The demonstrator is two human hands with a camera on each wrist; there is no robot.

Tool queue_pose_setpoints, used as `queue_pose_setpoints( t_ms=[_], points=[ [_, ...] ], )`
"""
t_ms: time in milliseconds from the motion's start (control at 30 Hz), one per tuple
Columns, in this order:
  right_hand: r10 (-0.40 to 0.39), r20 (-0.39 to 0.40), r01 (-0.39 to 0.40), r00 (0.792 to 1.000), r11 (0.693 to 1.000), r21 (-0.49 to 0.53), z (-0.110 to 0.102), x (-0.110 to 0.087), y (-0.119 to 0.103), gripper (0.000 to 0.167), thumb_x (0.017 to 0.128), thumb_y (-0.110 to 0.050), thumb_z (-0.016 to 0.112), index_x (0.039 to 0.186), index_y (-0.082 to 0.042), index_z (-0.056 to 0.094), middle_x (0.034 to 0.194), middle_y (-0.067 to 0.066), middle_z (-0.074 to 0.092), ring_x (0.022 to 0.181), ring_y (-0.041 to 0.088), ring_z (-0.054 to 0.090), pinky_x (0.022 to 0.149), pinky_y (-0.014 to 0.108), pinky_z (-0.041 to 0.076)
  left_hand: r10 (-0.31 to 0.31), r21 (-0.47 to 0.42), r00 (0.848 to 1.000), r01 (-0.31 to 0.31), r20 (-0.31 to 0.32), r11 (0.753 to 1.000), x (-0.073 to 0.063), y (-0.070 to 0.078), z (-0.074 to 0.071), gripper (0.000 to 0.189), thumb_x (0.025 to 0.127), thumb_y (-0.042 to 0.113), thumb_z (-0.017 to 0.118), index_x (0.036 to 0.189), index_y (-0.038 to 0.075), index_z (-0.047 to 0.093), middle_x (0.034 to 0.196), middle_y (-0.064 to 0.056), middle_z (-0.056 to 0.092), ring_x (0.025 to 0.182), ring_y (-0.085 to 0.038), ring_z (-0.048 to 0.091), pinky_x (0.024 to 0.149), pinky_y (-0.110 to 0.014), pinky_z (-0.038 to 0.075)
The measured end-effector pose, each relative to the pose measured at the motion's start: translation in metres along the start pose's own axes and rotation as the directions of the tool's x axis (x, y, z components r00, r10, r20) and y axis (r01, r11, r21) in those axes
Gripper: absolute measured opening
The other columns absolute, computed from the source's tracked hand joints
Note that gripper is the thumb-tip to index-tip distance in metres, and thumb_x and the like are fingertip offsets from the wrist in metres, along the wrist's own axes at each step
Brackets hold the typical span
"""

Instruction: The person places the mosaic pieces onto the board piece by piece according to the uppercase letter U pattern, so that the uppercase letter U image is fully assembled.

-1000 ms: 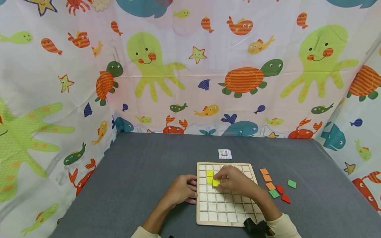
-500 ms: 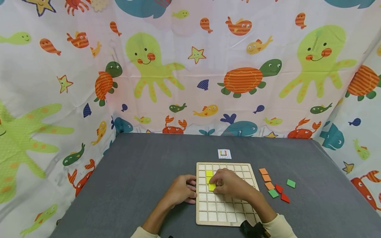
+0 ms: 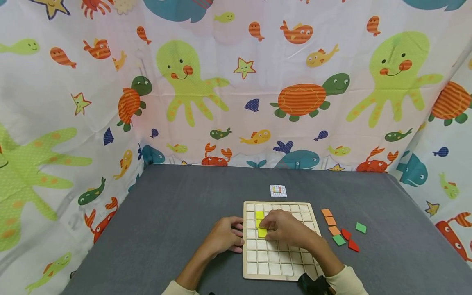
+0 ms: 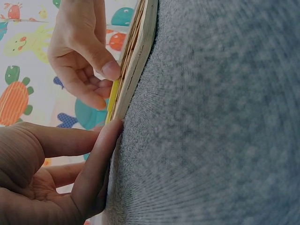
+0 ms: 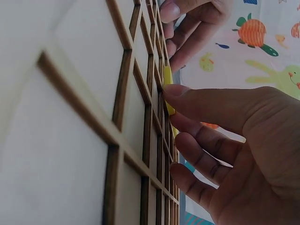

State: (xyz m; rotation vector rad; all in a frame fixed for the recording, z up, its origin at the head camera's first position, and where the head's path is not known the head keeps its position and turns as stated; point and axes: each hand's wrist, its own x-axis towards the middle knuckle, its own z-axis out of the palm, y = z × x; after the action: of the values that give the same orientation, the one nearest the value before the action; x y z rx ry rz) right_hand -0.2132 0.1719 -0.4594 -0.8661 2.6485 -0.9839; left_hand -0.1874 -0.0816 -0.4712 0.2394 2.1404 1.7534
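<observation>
In the head view, my right hand (image 3: 285, 225) is over the upper left of a wooden grid board (image 3: 258, 273). Its thumb and index finger pinch a yellow square tile (image 3: 262, 233), which lies at a cell in the third row. The right wrist view has the thumb (image 5: 176, 91) against this tile's edge. Directly above it are two more yellow squares, the top tile (image 3: 259, 214) and a middle tile (image 3: 258, 224), partly covered by the fingers. My left hand (image 3: 223, 234) rests its fairly straight fingertips against the board's left edge, also visible in the left wrist view.
Right of the board lie several orange squares (image 3: 330, 220), a green tile (image 3: 339, 240), another green tile (image 3: 361, 228) and two red pieces (image 3: 353, 245). Behind the board is a small card (image 3: 278, 191) with a coloured U on a grid. A printed curtain (image 3: 236, 90) surrounds the grey table (image 3: 191, 196).
The pinched yellow tile has moved down and slightly left with my right hand, into line below the other two yellow tiles. My left hand stays at the board's edge.
</observation>
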Motion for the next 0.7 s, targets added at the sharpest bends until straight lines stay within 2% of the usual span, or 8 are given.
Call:
queue_pose_setpoints(
  t_ms=[700],
  points=[
    [-0.006,-0.004,0.006,1.000,1.000,-0.020,0.0020,0.0001,-0.0063,0.031,0.087,-0.010,0.086,0.117,-0.008,0.078,0.105,-0.003,0.071,0.093,0.014,0.065,0.080,0.030,0.059,-0.003,0.000,1.000,0.003,-0.004,1.000,0.0006,0.0003,-0.0005,0.067,0.079,-0.018,0.075,0.143,-0.010,0.057,0.119,-0.019,0.061,0.093,-0.023,0.068,0.061,-0.039,0.068]
  ],
)
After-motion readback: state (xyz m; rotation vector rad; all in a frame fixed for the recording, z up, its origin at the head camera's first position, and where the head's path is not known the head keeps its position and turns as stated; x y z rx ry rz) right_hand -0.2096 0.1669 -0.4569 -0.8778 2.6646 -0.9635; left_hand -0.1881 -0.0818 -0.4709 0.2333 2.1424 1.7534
